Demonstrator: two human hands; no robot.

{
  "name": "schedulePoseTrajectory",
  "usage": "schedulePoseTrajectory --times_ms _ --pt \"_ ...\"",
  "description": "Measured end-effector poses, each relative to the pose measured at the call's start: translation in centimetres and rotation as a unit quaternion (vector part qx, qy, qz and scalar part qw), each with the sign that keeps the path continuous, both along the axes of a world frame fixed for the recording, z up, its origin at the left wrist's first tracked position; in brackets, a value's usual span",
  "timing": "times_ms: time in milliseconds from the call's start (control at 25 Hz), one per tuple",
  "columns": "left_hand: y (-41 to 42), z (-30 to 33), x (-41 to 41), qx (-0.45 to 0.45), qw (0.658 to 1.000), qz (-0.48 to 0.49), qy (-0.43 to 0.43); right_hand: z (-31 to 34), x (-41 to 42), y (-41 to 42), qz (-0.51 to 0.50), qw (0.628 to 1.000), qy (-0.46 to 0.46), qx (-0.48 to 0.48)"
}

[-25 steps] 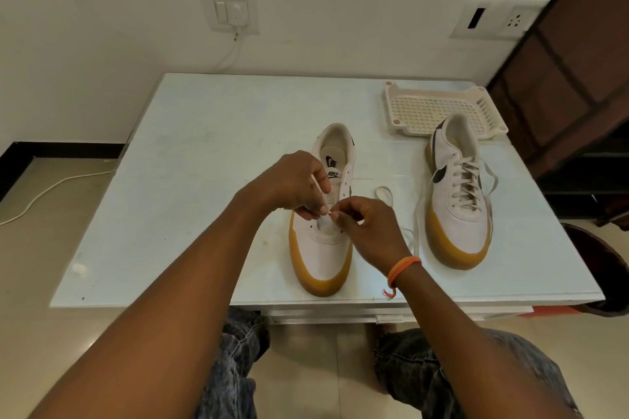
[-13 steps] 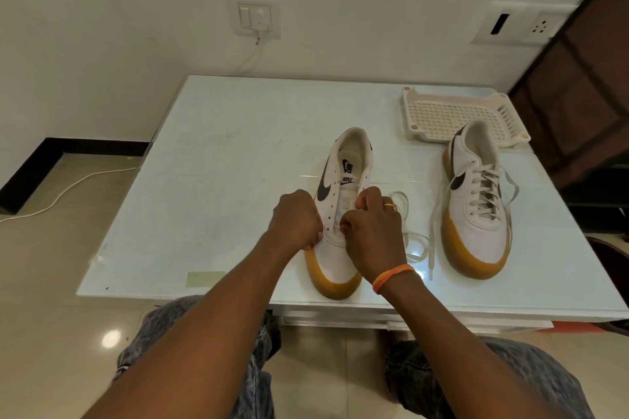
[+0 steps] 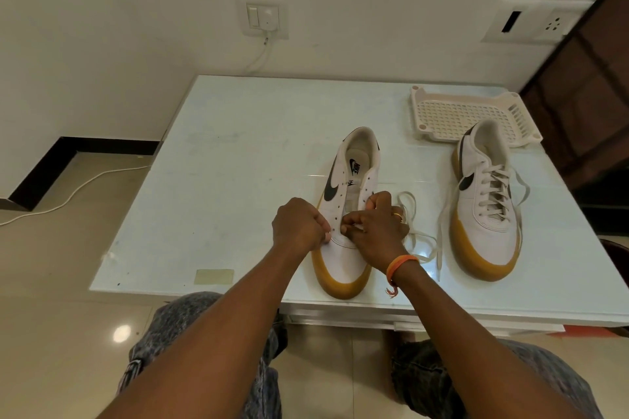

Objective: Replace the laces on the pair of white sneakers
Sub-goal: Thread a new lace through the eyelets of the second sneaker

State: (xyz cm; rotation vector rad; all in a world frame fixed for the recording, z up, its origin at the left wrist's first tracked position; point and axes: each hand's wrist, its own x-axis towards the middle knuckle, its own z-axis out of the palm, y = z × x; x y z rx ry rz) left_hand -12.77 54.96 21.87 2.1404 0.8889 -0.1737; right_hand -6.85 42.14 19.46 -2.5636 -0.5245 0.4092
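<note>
The unlaced sneaker (image 3: 350, 214) lies near the front edge of the surface (image 3: 238, 163), its long axis running from 6 to 12 o'clock: the gum-coloured toe points back at me and the open heel points away toward the wall. Its eyelets show bare down both flaps.

My left hand (image 3: 299, 226) sits at the sneaker's 9 o'clock side, fingers curled in against the left eyelet flap; the grip looks clenched on the flap edge, though my knuckles hide the fingertips and I cannot tell whether any lace is in there. My right hand (image 3: 377, 228) is over the tongue and right flap, fingers curled, pinching something small low at the throat, probably the end of the loose lace (image 3: 417, 238). That lace trails out from under this hand toward 3 o'clock and lies in loops on the surface between the two shoes.

The laced sneaker (image 3: 485, 204) stands at 3 o'clock from the first, well apart from it, on much the same axis, toe toward me, heel away, tilting slightly left at the far end. Its heel is just in front of a white plastic tray (image 3: 452, 112) at the far right corner.

An orange wristband (image 3: 400, 264) circles my right wrist.
</note>
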Motion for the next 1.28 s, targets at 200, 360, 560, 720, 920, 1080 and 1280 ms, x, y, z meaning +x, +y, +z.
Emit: schedulePoseTrajectory --times_ms 200,360,560,720,920,1080,1280 --pt "0.0 -0.1 -0.2 0.002 1.000 -0.006 -0.007 -0.3 0.7 -0.2 0.039 0.998 0.039 0.019" --pt "0.1 0.0 0.3 0.018 0.999 -0.034 0.012 -0.7 1.0 -0.2 0.065 0.996 0.056 0.038" --pt "0.0 1.0 1.4 0.085 0.992 -0.084 0.044 0.0 1.2 -0.5 0.070 0.997 0.018 -0.006" --pt "1.1 2.3 1.5 0.015 0.996 -0.072 0.044 1.0 1.3 -1.1 0.088 0.995 -0.038 -0.032" --pt "6.1 5.1 0.2 -0.002 0.999 0.005 0.035 1.5 1.2 -1.6 0.085 0.995 -0.042 -0.024" --pt "11.5 4.8 -0.9 0.024 0.993 0.119 0.012 1.7 1.2 -1.9 0.094 0.994 -0.041 -0.032" --pt "14.1 3.8 -0.7 0.206 0.947 0.231 -0.088 2.0 1.5 -2.6 0.113 0.993 -0.029 -0.034"
